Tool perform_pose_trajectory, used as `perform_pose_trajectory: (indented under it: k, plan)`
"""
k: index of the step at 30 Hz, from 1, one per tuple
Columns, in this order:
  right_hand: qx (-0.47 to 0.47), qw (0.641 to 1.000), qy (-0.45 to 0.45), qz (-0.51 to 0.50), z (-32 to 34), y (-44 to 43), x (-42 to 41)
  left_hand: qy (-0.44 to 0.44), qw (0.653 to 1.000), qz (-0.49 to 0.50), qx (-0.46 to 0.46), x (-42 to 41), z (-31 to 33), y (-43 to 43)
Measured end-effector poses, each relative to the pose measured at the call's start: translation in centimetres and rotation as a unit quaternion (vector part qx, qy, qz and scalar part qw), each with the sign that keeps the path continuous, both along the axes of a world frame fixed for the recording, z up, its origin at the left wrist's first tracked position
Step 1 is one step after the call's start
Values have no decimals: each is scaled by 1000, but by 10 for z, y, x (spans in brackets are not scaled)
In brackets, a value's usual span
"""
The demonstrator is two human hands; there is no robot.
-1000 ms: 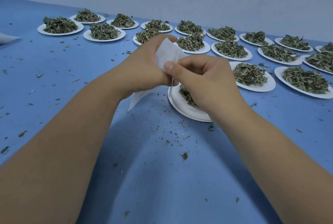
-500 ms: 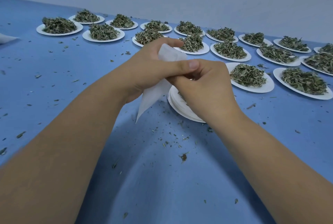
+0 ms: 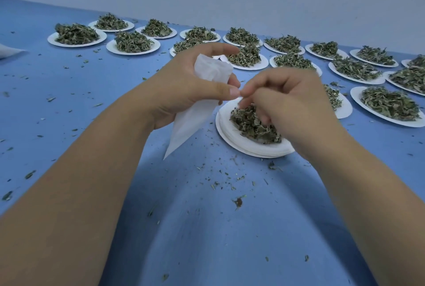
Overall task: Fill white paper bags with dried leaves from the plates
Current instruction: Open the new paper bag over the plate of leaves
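The blue counter (image 3: 207,228) carries everything, and the landmark on it is the near stack of white paper plates (image 3: 232,141), topped with a heap of dried green leaves (image 3: 250,124). Beyond that stack, rows of white plates piled with the same leaves (image 3: 133,42) run towards the pale wall. Just left of the stack the left hand (image 3: 184,92) grips a long white paper bag (image 3: 211,72) round its upper part. The bag's mouth is up and puckered, and its pointed bottom corner hangs low by the counter. Directly over the stack the right hand (image 3: 282,101) hovers with fingers curled down towards the heap. It is blurred, so I cannot tell whether it pinches any leaves. The risk, as I judge it, lies at the bag's mouth. Squeezed narrow by the grip, it could shed leaves onto the counter, where loose leaf crumbs (image 3: 238,201) already lie in front of the stack. A light, crumbly pinch may also scatter on the way across.
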State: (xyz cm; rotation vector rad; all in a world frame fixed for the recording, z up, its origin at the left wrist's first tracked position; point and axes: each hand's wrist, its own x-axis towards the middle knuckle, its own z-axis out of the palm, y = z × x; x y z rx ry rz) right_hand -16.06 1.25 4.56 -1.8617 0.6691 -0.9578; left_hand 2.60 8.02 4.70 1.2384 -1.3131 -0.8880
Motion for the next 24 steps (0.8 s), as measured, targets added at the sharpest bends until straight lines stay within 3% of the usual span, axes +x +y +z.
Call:
perform_pose_trajectory:
  k: [3, 6, 8, 11, 15, 24]
  plan:
    - [-81, 992, -78, -52, 3, 3, 0, -47, 999, 12, -1, -2, -1, 0]
    - [-138, 990, -17, -27, -1, 9, 3, -118, 992, 33, -10, -12, -2, -1]
    - [-148, 988, 31, -20, -5, 13, 6, -111, 994, 7, -12, -18, -2, -2]
    - [-183, 982, 33, -40, -7, 17, 9, -141, 990, 7, -15, -20, -2, -1]
    - [-150, 988, 24, -11, -4, 18, 10, -143, 989, 20, -18, -21, -2, -3]
    - [-166, 983, 84, 13, 0, 12, 6, -199, 979, 29, -21, -24, -1, 0]
